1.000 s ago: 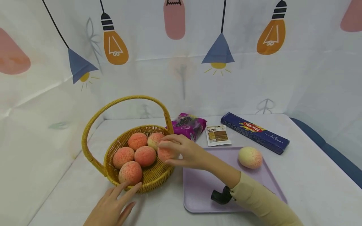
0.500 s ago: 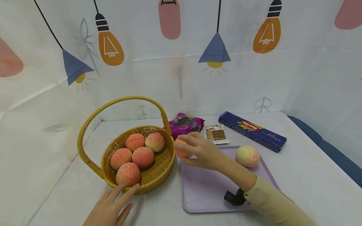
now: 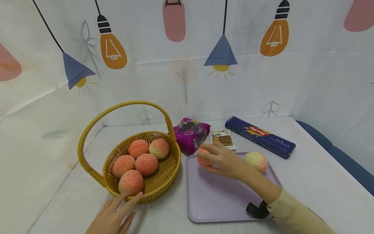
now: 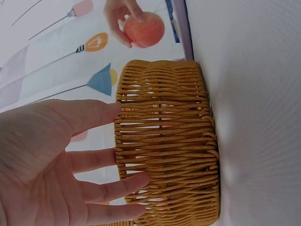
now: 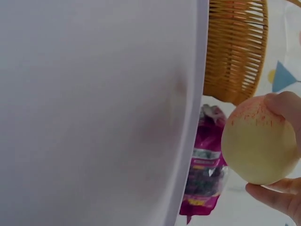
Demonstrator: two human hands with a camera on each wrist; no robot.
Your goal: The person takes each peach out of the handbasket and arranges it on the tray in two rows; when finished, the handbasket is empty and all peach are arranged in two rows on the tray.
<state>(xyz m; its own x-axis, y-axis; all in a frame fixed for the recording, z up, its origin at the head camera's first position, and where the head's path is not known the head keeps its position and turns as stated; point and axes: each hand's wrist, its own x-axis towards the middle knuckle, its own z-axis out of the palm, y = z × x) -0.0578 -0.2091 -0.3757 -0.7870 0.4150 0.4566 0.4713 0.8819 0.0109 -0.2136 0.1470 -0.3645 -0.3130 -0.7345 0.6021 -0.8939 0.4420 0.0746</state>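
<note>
My right hand (image 3: 223, 161) holds a pink peach (image 3: 203, 158) over the back left part of the lilac tray (image 3: 217, 198). In the right wrist view the peach (image 5: 258, 141) shows a pale yellow side, with the thumb and fingers around it. On the tray's far right lies another peach (image 3: 257, 161), pale with a pink blush. Several peaches (image 3: 131, 182) sit in the woven basket (image 3: 165, 174). The left hand (image 3: 114, 213) rests on the near rim of that basket, and its extended fingertips touch the wicker (image 4: 164, 141) in the left wrist view.
A tall handle (image 3: 84, 139) arches over the basket. Behind the tray lie a purple bag (image 3: 191, 133), a small white-and-brown packet (image 3: 222, 139) and a blue spaghetti box (image 3: 260, 137). A black piece (image 3: 257, 210) sits at the right wrist.
My right hand has carried the peach out from above the basket, rightward, to over the tray. The left hand has stayed at the basket rim.
</note>
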